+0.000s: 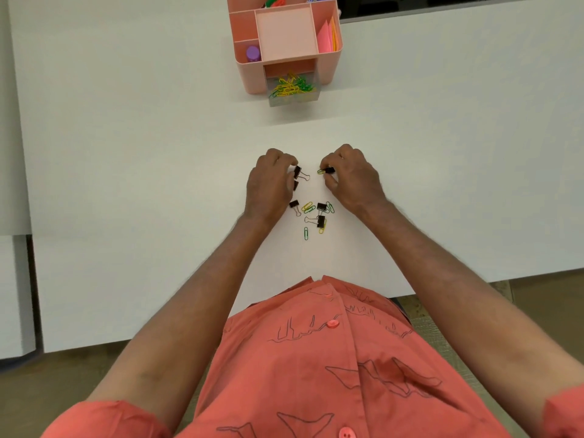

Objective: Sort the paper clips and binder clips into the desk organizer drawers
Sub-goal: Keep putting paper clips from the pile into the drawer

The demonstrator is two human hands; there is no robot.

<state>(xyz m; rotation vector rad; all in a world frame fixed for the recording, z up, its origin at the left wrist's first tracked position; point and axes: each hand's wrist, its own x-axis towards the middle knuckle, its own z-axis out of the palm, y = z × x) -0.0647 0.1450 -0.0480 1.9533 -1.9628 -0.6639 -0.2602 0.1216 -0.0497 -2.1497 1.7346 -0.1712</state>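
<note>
Both hands worked over a white desk (126, 184). The left hand (271, 184) had its fingers curled and pinched a black binder clip (298, 172), with a second black clip showing just below at its fingertips. The right hand (350, 178) pinched another binder clip (329, 170) together with a green paper clip (321, 171). Near of the hands lay a small pile (313, 216) of binder clips and green and yellow paper clips. Far off stood the pink organizer (249, 77), its clear drawer (292, 93) pulled out, holding yellow and green paper clips
</note>
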